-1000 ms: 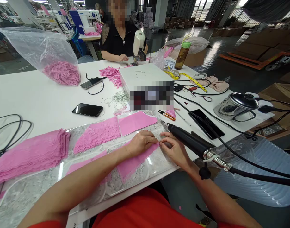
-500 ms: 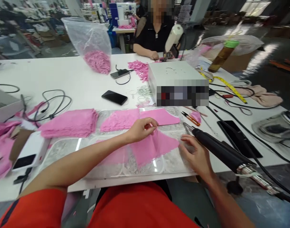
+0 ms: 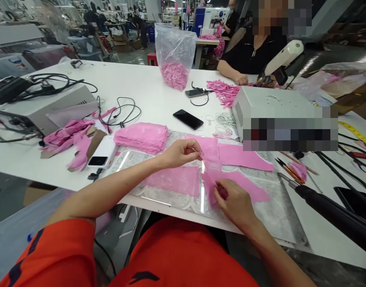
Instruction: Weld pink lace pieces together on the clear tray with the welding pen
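My left hand [image 3: 181,153] pinches the upper edge of a pink lace piece [image 3: 211,171] and lifts it off the clear plastic mat [image 3: 159,191]. My right hand [image 3: 233,201] grips the lower part of the same piece with curled fingers. Another pink piece [image 3: 173,180] lies flat on the mat just left of it, and one more pink piece [image 3: 242,156] lies behind. A stack of pink lace pieces [image 3: 141,136] sits to the left of my left hand. The black hand tool [image 3: 329,213] lies to the right, untouched.
A white machine box [image 3: 269,104] stands behind the mat. A black phone [image 3: 188,119], a bag of pink strips [image 3: 174,59], cables [image 3: 119,111], small snips [image 3: 286,167] and a white phone box [image 3: 100,155] lie on the white table. A person in black sits across it.
My view has swung left. My right hand moved left from beside the tool onto the pink lace piece, and both hands now hold it lifted.
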A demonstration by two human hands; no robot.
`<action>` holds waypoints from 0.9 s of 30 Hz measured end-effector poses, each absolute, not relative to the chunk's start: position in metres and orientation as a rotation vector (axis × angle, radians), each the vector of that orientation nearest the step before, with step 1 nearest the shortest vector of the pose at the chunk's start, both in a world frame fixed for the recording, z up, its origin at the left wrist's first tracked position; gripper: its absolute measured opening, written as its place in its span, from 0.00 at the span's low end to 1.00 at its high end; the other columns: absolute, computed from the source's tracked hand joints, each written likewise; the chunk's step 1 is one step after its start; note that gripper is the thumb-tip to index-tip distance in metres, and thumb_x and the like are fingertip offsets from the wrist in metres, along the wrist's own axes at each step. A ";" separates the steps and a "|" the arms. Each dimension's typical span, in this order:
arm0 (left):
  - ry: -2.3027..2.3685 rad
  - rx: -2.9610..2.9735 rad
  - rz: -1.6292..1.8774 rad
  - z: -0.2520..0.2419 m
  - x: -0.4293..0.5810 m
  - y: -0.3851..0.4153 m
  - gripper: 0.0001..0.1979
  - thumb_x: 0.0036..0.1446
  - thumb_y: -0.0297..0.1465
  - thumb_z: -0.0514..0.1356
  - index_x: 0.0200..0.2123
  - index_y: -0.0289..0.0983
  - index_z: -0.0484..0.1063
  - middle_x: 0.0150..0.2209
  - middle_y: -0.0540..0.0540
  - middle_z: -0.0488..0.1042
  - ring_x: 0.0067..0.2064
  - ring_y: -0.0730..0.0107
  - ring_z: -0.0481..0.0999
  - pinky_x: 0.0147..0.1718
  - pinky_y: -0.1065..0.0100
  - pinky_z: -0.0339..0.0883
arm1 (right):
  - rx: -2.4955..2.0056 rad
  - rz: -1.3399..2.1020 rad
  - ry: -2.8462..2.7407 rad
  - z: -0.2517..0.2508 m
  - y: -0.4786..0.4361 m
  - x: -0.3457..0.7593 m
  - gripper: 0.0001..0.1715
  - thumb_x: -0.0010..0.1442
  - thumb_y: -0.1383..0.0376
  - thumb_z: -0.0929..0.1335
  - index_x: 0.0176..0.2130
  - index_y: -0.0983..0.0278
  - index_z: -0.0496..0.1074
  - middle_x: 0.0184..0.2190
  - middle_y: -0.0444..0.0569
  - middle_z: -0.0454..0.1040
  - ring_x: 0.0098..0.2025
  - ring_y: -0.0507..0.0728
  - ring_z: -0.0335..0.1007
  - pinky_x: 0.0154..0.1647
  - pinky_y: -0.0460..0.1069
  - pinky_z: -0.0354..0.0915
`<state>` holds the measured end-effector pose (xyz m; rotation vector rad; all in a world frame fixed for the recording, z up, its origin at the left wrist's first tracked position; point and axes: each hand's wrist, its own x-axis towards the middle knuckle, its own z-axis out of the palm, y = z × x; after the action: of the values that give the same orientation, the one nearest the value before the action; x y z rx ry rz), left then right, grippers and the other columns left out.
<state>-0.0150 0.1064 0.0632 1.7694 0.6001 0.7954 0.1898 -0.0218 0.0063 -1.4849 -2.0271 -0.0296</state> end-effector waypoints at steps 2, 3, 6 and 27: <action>0.653 1.888 0.811 0.065 -0.045 0.104 0.03 0.57 0.25 0.58 0.32 0.32 0.72 0.34 0.43 0.79 0.38 0.71 0.80 0.37 0.71 0.73 | -1.408 -0.035 -2.085 0.007 -0.017 0.179 0.08 0.61 0.68 0.63 0.31 0.61 0.68 0.23 0.45 0.71 0.26 0.53 0.67 0.28 0.48 0.61; 0.681 1.939 0.808 0.065 -0.061 0.102 0.04 0.57 0.25 0.58 0.33 0.32 0.72 0.36 0.42 0.79 0.39 0.71 0.79 0.37 0.71 0.73 | -1.366 -0.045 -2.113 0.008 -0.015 0.173 0.07 0.61 0.69 0.63 0.32 0.62 0.69 0.24 0.45 0.72 0.27 0.53 0.67 0.29 0.48 0.62; 0.738 2.078 0.729 0.056 -0.106 0.095 0.04 0.57 0.25 0.58 0.35 0.33 0.73 0.38 0.42 0.80 0.40 0.70 0.79 0.40 0.70 0.73 | -1.250 -0.073 -2.191 0.008 -0.011 0.158 0.08 0.60 0.72 0.63 0.34 0.62 0.71 0.29 0.48 0.75 0.31 0.55 0.69 0.32 0.49 0.64; 0.730 2.532 0.590 0.033 -0.179 0.060 0.07 0.59 0.24 0.55 0.36 0.37 0.74 0.51 0.38 0.76 0.53 0.59 0.75 0.51 0.60 0.70 | -0.986 0.057 -2.299 0.003 -0.004 0.152 0.16 0.61 0.76 0.61 0.40 0.60 0.74 0.34 0.50 0.77 0.36 0.56 0.73 0.36 0.51 0.71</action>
<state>-0.1793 0.0596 0.0332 2.5315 0.7304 0.5899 0.1515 -0.0037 0.0032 -0.9864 -2.2990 0.0571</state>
